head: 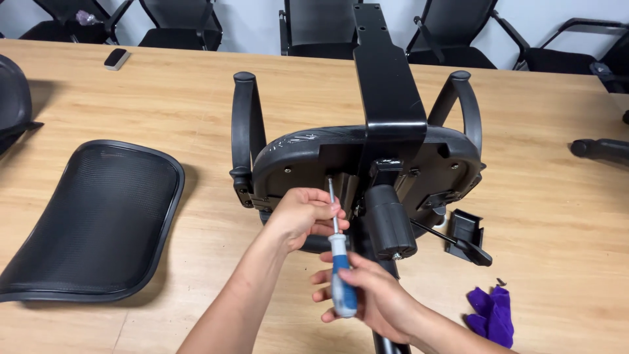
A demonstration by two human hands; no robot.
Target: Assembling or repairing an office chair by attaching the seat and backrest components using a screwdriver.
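An upturned black office chair seat (308,151) with two armrests lies on the wooden table (537,196), its mechanism and tilt knob (391,223) facing me. My right hand (367,295) grips the blue-and-white handle of a screwdriver (341,275). The metal shaft points up at the seat's underside near the bracket. My left hand (301,213) pinches the shaft close to its tip, resting against the seat's edge. A black backrest bracket (383,72) rises from the mechanism toward the far side.
A black mesh backrest (92,223) lies flat at the left. A purple cloth or glove (491,314) sits at the lower right, a small black plastic part (465,226) beside the seat. A small dark remote-like object (116,58) rests far left. Black chairs (458,33) line the far edge.
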